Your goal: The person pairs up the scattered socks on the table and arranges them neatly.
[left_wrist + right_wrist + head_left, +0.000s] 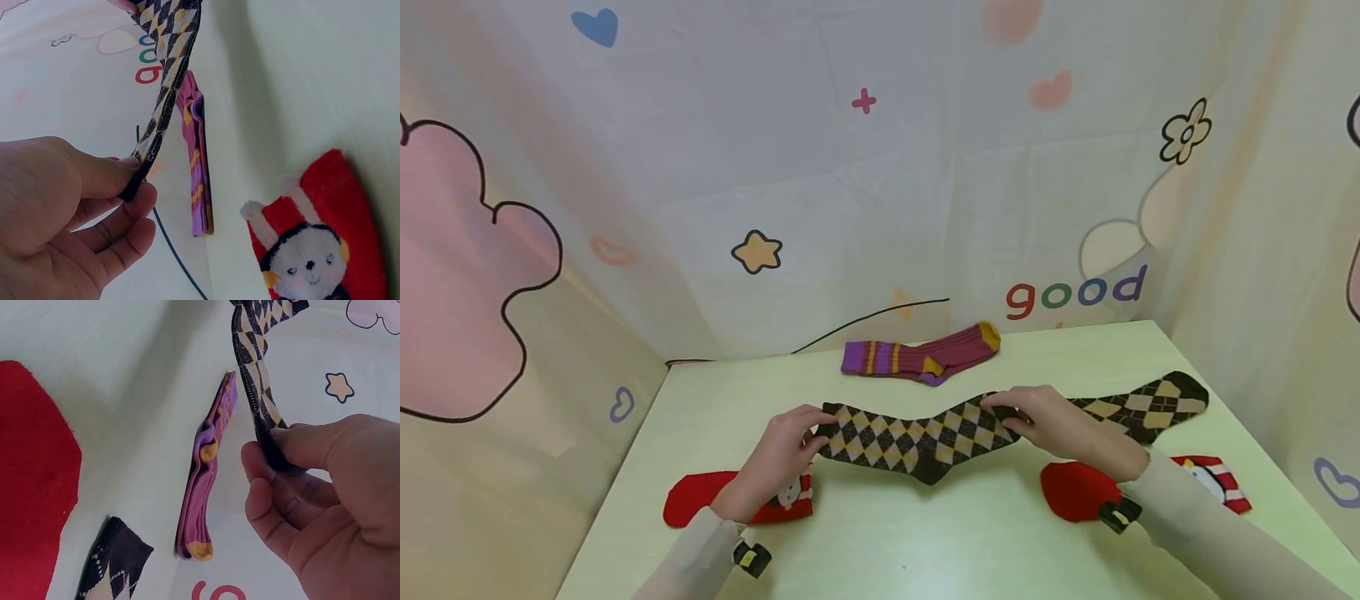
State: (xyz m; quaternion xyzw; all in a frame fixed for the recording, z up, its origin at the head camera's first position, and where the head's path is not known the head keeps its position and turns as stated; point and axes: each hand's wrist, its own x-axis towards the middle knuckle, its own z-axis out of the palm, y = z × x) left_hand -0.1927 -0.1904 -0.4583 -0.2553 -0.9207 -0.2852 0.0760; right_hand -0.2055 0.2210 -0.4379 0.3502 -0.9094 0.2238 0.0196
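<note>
Between both hands an argyle sock (880, 437) in black, yellow and grey is stretched sideways above the table, its heel sagging down in the middle. My left hand (786, 446) pinches the cuff end between thumb and fingers, as the left wrist view also shows at the sock's dark edge (134, 181). At the toe end, my right hand (1045, 417) pinches the black tip, seen close in the right wrist view with the sock (255, 369) running away from the thumb. A matching argyle sock (1150, 404) lies on the table beyond my right forearm, partly hidden by it.
Purple and maroon socks (925, 357) lie together at the table's back edge. A red sock (696, 496) with a white animal face lies under my left forearm, another red sock (1075, 490) under my right. A printed curtain (850, 183) hangs behind the pale table (910, 542).
</note>
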